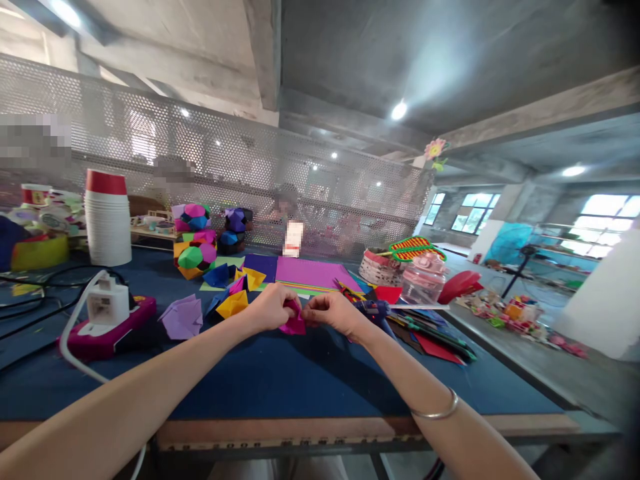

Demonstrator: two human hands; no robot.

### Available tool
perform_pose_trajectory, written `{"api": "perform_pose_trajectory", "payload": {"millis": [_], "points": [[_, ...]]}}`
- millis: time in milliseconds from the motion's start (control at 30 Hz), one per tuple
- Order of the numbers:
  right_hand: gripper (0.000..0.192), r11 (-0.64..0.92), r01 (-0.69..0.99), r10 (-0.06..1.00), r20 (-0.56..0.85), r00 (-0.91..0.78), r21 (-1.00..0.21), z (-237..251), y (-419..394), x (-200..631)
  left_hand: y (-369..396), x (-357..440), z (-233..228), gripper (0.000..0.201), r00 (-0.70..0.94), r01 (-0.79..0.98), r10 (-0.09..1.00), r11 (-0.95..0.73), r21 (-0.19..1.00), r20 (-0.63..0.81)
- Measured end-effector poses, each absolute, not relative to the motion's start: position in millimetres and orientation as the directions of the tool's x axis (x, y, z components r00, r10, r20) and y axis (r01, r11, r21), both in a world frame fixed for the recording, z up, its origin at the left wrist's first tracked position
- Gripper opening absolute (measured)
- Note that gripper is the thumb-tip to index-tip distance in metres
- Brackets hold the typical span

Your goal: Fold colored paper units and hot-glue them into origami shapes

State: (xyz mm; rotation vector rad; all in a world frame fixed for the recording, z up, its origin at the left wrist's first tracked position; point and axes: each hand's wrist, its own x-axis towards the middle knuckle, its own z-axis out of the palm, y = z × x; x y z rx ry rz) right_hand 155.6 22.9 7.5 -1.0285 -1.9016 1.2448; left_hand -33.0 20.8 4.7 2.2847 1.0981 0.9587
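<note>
My left hand [273, 305] and my right hand [334, 312] meet over the blue table [280, 380], both pinching a small folded magenta paper piece [294, 323] between their fingertips. The piece hangs just above the table top. A silver bangle [436, 411] circles my right forearm. Folded paper units lie just left of my hands: a yellow one [233, 304], a dark blue one [219, 276] and a lilac one [183, 316].
Behind my hands lies a stack of coloured paper sheets [313, 273]. Paper polyhedron balls [195, 240] stand at the back left beside a stack of paper cups [107, 217]. A white plug on a magenta block [107, 313] sits left. A plastic jar [424, 280], woven basket [377, 265] and red sheets [435, 347] are right.
</note>
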Motion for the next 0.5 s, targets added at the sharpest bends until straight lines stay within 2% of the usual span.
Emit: {"api": "perform_pose_trajectory", "payload": {"millis": [200,367,500], "points": [[0.034,0.354,0.328,0.887,0.203,-0.414,-0.876,1.6,22.0,148.9,21.1,-32.5,6.4,0.022,0.386,0.554,0.826,-0.564,0.613,0.411],[0.018,0.519,0.538,0.855,0.399,-0.332,-0.664,0.1,17.6,145.0,27.5,-32.3,-0.3,0.021,0.327,0.542,0.866,-0.499,0.676,0.378],[0.014,0.567,0.589,0.818,0.481,-0.317,-0.576,0.4,15.1,143.4,32.5,-32.2,-5.5,0.019,0.314,0.497,0.887,-0.458,0.737,0.339]]}}
